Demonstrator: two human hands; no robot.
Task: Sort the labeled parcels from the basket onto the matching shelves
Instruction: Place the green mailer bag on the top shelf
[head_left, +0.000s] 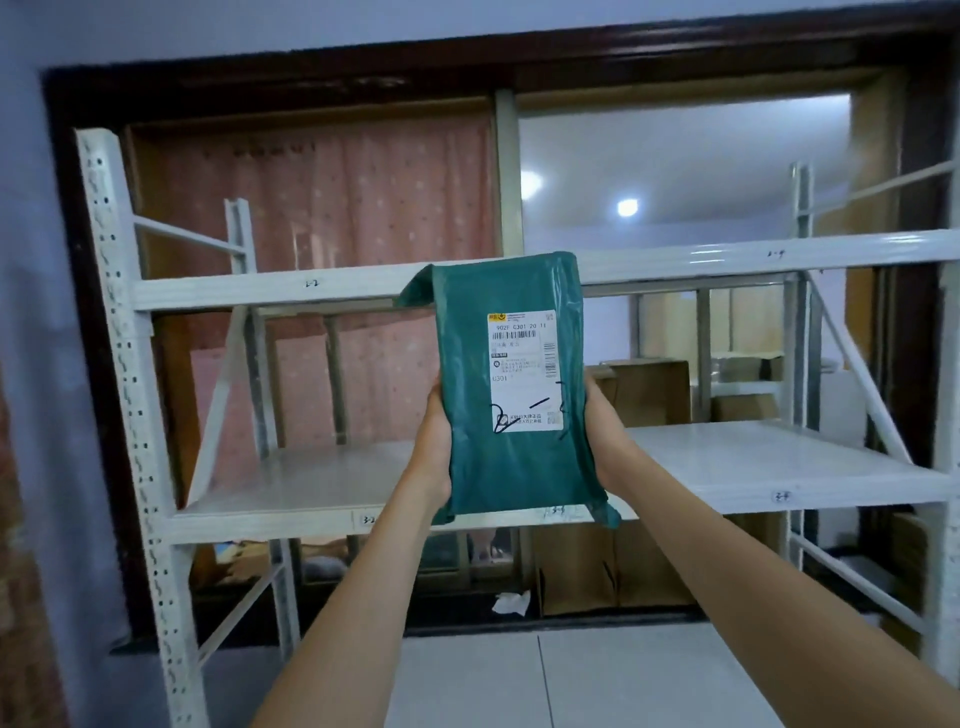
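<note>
Closest in, both bare forearms reach forward and up, the left hand (435, 441) and right hand (602, 431) clasping the long edges of a green parcel (511, 384), one palm on each side. It stands upright, long axis vertical, white label (523, 371) facing the camera (a handwritten mark crosses its lower part). Neither hand is nearer; the grip is even. Beyond it runs the white shelving, the middle shelf (779, 462) level with the hands and the upper shelf beam (311, 286) behind the parcel's top, so I judge placing means tipping it flat and pushing forward.
</note>
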